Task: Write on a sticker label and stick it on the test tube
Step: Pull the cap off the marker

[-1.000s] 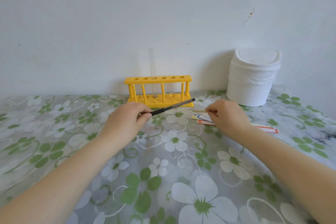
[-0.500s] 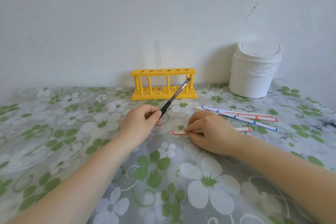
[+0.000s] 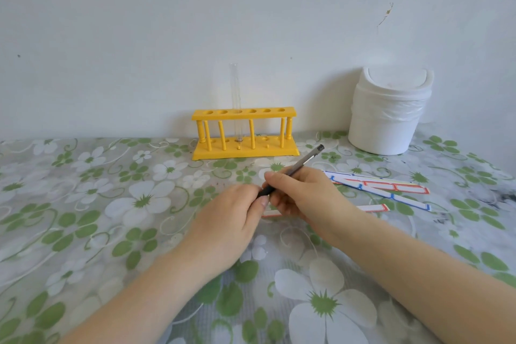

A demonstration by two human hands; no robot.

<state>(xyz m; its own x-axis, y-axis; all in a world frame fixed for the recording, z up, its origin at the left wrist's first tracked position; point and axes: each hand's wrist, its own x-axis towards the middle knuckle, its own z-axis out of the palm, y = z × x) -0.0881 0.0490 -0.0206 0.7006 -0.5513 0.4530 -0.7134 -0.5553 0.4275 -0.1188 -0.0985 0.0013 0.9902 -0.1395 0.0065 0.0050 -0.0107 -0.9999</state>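
Note:
A grey and black pen [image 3: 300, 165] slants up to the right between my two hands. My right hand [image 3: 304, 195] wraps its fingers around the pen's middle. The fingertips of my left hand [image 3: 231, 220] pinch its black lower end. A red-bordered sticker label strip [image 3: 374, 207] lies flat on the table under my right hand, which hides most of it. A clear glass test tube [image 3: 235, 92] stands upright in a yellow rack [image 3: 243, 149] by the wall, beyond both hands.
More sticker strips [image 3: 391, 188] with red and blue borders lie to the right of my right hand. A white lidded bin [image 3: 391, 114] stands at the back right by the wall. A floral plastic cloth [image 3: 111, 204] covers the table.
My right hand has left the sticker strip and closed around the pen. My left hand has moved right and down to meet it. The strip lies nearer to me than a second ago.

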